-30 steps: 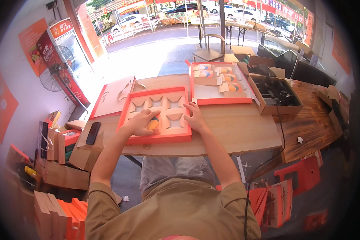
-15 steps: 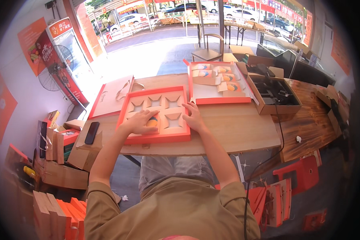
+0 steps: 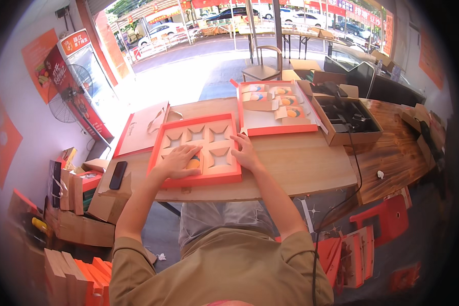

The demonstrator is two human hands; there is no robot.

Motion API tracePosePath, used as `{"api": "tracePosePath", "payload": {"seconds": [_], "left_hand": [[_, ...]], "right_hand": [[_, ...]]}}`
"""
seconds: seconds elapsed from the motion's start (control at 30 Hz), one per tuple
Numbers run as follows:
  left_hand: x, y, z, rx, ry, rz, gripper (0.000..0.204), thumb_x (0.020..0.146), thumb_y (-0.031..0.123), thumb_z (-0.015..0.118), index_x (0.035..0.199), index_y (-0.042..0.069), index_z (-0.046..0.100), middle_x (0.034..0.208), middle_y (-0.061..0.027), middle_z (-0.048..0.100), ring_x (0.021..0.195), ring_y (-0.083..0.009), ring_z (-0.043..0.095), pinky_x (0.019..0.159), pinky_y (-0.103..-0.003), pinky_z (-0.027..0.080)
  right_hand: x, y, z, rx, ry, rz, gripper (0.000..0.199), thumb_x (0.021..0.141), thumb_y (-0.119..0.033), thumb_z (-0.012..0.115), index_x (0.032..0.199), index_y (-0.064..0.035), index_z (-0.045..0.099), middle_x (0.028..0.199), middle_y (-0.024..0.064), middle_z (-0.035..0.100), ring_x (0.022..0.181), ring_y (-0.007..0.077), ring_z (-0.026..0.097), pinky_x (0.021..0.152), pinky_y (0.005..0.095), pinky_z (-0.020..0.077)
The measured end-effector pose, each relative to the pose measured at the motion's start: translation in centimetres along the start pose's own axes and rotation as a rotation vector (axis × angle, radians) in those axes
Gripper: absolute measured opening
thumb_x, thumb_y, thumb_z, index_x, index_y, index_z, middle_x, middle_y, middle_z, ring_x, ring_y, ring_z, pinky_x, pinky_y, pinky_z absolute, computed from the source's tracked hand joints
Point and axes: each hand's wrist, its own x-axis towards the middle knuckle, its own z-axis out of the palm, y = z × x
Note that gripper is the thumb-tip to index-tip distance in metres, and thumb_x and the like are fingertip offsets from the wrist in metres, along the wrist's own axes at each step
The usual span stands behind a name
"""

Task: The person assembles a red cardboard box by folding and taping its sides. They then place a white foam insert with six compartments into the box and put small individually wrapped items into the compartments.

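Observation:
A shallow red gift box (image 3: 204,181) lies on the table, fitted with a light brown cardboard insert (image 3: 215,145) that has star-shaped cutouts. My left hand (image 3: 177,162) rests palm down over the insert's near left and middle part, fingers stretched out. Under it, a round yellow and blue piece (image 3: 194,162) partly shows in the near middle cutout; the near left cutout is mostly hidden. My right hand (image 3: 247,154) holds the box's right side, its fingers bent at the rim and its thumb toward the inside.
Farther back sits another red box (image 3: 278,129) with several round colourful pieces. A flat red-edged lid or bag (image 3: 137,130) and a phone (image 3: 118,175) lie left. At right are a cardboard carton (image 3: 359,136) with dark items, a cable (image 3: 358,173) and a red stool (image 3: 387,222).
The whole view has shifted slightly. The fingers of my left hand have moved a little over the yellow and blue piece; my right hand stays at the box's right side.

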Motion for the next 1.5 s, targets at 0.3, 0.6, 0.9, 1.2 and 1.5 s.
{"api": "tracePosePath", "payload": {"seconds": [0.3, 0.6, 0.9, 1.2, 1.5], "left_hand": [[0.5, 0.0, -0.7, -0.049, 0.006, 0.021, 0.102, 0.087, 0.066, 0.073, 0.166, 0.01, 0.041, 0.153, -0.0247, 0.054, 0.144, -0.0448, 0.049, 0.122, -0.052, 0.038], [0.9, 0.5, -2.0, -0.156, -0.017, -0.024, 0.1, 0.078, 0.058, 0.086, 0.161, 0.013, 0.052, 0.138, -0.022, 0.063, 0.129, -0.041, 0.06, 0.109, -0.048, 0.05], [1.1, 0.2, -1.4, -0.214, 0.027, -0.002, 0.1, 0.074, 0.056, 0.09, 0.156, 0.011, 0.057, 0.136, -0.0211, 0.065, 0.127, -0.04, 0.062, 0.106, -0.048, 0.051], [0.9, 0.6, -1.8, -0.226, 0.048, 0.016, 0.098, 0.072, 0.059, 0.088, 0.152, 0.01, 0.059, 0.13, -0.0213, 0.068, 0.125, -0.0411, 0.064, 0.107, -0.05, 0.05], [1.1, 0.6, -1.4, -0.214, 0.034, -0.004, 0.1, 0.071, 0.057, 0.087, 0.154, 0.008, 0.059, 0.12, -0.0204, 0.068, 0.116, -0.0392, 0.066, 0.1, -0.046, 0.053]], "right_hand": [[0.2, 0.3, -0.2, -0.002, 0.003, -0.006, 0.058, 0.087, -0.022, 0.075, 0.143, -0.0078, 0.069, 0.158, 0.0259, 0.05, 0.149, 0.0414, 0.047, 0.123, 0.0479, 0.0406], [0.0, -0.1, -0.3, 0.031, -0.031, 0.03, 0.06, 0.087, -0.019, 0.072, 0.146, -0.0086, 0.067, 0.162, 0.023, 0.045, 0.153, 0.0381, 0.043, 0.124, 0.0458, 0.039], [0.0, -0.1, -0.5, 0.061, -0.028, 0.033, 0.059, 0.087, -0.021, 0.074, 0.144, -0.0086, 0.068, 0.159, 0.0241, 0.048, 0.149, 0.0401, 0.047, 0.123, 0.0464, 0.0412], [0.1, 0.3, 0.1, 0.025, -0.033, 0.036, 0.062, 0.087, -0.02, 0.074, 0.147, -0.0094, 0.066, 0.163, 0.0231, 0.045, 0.151, 0.0387, 0.045, 0.123, 0.046, 0.041], [-0.1, -0.1, -0.2, 0.046, -0.038, 0.051, 0.059, 0.089, -0.026, 0.075, 0.145, -0.0096, 0.068, 0.16, 0.0261, 0.047, 0.149, 0.0413, 0.046, 0.124, 0.0479, 0.0407]]}}
